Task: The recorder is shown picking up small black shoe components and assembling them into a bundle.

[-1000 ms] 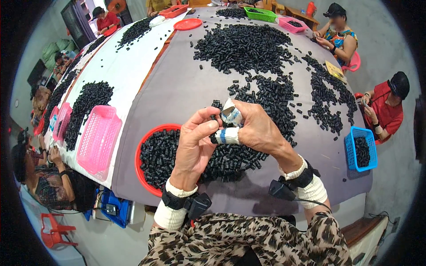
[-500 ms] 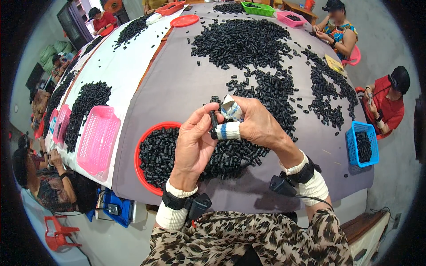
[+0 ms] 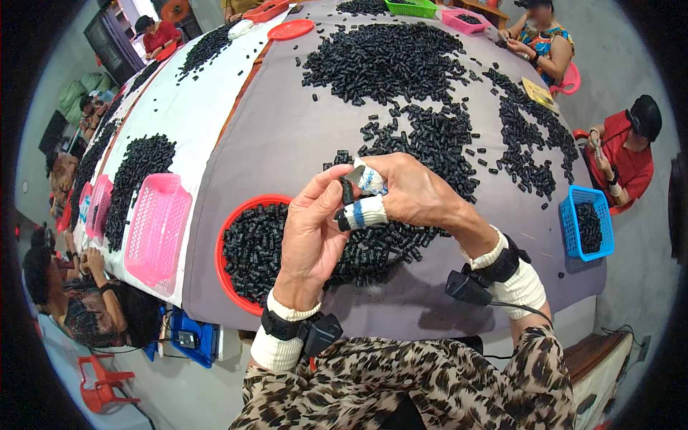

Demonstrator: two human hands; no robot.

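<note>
Thumb and fingertips of my left hand [image 3: 309, 240] pinch a small black ribbed cylindrical piece [image 3: 347, 191], held upright. My right hand [image 3: 419, 192] closes on a small flat grey blade-like tool wrapped in white printed material [image 3: 370, 180], its tip close to the black piece. A white band with a blue stripe [image 3: 365, 213] covers a right finger; a dark bit at that finger's end cannot be made out. Below both hands lies a red basin [image 3: 221, 251] full of similar black pieces, heaped onto the cloth at its right.
Large heaps of black pieces [image 3: 380, 61] cover the grey tablecloth [image 3: 244, 158] ahead. A pink basket [image 3: 154, 229] stands left, a blue basket [image 3: 588, 222] right. Several people sit around the table, one in red [image 3: 623, 158] at the right. A red lid [image 3: 291, 29] lies far off.
My right hand has tilted slightly, turning the wrapped tool against the black piece, and its forearm has shifted a little right. The left hand keeps its pinch. The whole view has shifted slightly.
</note>
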